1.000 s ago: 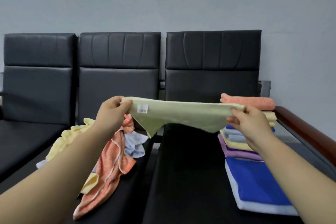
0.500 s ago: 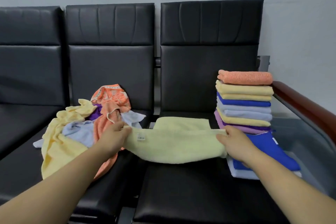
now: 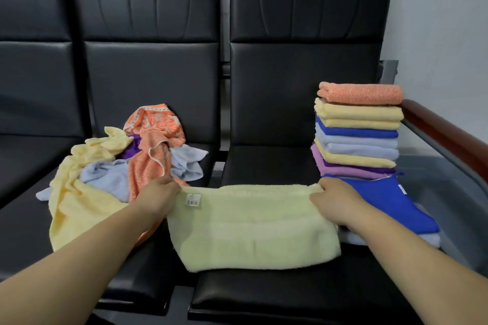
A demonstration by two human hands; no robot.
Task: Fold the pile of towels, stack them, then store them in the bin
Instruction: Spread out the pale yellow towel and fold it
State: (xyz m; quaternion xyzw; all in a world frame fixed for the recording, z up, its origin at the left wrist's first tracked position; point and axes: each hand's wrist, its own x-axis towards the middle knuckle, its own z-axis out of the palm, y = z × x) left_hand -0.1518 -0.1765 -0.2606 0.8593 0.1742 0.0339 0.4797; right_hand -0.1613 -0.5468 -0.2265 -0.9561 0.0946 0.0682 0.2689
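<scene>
The front towel (image 3: 253, 227) is showing pale lemon yellow, its small tag (image 3: 193, 200) white with dark bars. The loose pile (image 3: 79, 200) is mixing butter yellow, light blue, deep purple and an orange towel (image 3: 153, 148) patterned in white. The folded stack (image 3: 356, 137) is running speckled orange, yellow, royal blue, pale blue, yellow, lilac, then royal blue. The seats (image 3: 290, 87) are gleaming black, the armrest (image 3: 449, 137) reddish brown.

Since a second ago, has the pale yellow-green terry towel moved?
Yes. The towel came down: it hung before the black chair backrest, now lies on the black seat cushion, left hand and right hand holding its far corners.
</scene>
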